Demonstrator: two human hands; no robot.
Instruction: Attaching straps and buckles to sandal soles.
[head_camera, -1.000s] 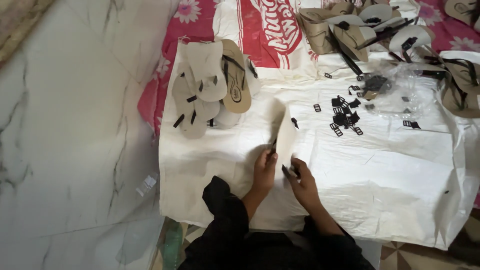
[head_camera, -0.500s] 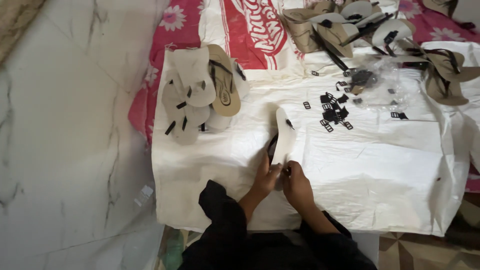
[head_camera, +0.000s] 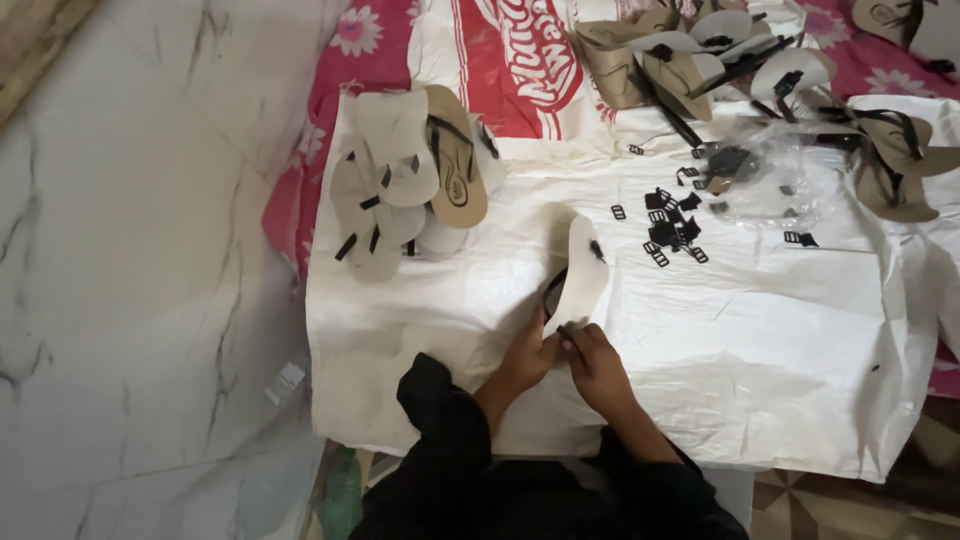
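Head view, your left hand (head_camera: 525, 355) and right hand (head_camera: 597, 362) both pinched closed on white sandal sole's (head_camera: 577, 275) near end, black buckles (head_camera: 668, 228) just right of sole, finished sandal pile (head_camera: 410, 180) well left

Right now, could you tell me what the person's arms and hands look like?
Both hands, left hand and right hand, are bare, with no gloves; no rings or watch can be made out. Loose black sleeves cover the upper arms and are pushed up, leaving the forearms uncovered.
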